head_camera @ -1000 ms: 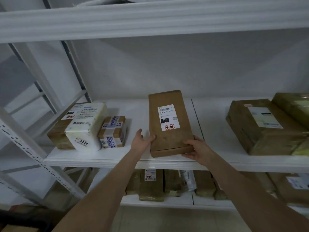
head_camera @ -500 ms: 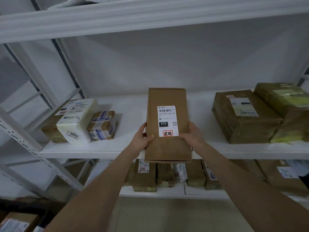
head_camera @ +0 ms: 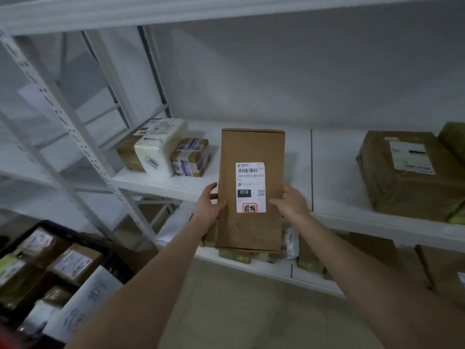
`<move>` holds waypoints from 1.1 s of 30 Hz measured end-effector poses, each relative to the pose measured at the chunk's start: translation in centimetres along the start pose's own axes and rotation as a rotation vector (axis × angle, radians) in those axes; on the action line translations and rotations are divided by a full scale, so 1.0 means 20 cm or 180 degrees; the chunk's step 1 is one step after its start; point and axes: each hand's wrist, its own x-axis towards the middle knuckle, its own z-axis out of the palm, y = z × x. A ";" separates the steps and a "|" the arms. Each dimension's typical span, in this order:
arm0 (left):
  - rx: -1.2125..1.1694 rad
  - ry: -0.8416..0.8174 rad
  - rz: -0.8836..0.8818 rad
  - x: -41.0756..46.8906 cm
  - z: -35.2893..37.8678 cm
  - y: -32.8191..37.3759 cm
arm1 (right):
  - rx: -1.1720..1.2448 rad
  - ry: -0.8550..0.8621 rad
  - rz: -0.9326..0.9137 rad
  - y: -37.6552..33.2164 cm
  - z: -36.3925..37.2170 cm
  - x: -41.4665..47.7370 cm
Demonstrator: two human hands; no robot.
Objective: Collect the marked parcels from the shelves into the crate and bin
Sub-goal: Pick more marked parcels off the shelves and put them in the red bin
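Note:
A flat brown cardboard parcel [head_camera: 251, 147] with a white label reading 010 and a red stamp is held upright in front of the white shelf [head_camera: 176, 185]. My left hand [head_camera: 208, 205] grips its left edge and my right hand [head_camera: 292, 202] grips its right edge, thumbs on the front. The parcel is off the shelf board, in the air. A black crate [head_camera: 75, 238] with several parcels in it stands at the lower left.
On the shelf sit a white bag marked 2002 [head_camera: 161, 144], a small taped box [head_camera: 191, 157] and, at the right, a large brown wrapped parcel [head_camera: 407, 177]. More parcels lie on the lower shelf [head_camera: 271, 270]. A white perforated upright [head_camera: 63, 117] stands left.
Both hands lifted the brown parcel from the shelf board and drew it toward me, upright. The view has swung left and down, so the black crate has come into sight.

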 end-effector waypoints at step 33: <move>-0.0595 0.2560 -0.2071 -1.31 -2.44 -1.84 | -0.1397 -0.2756 -0.0851 -0.42 3.09 -1.37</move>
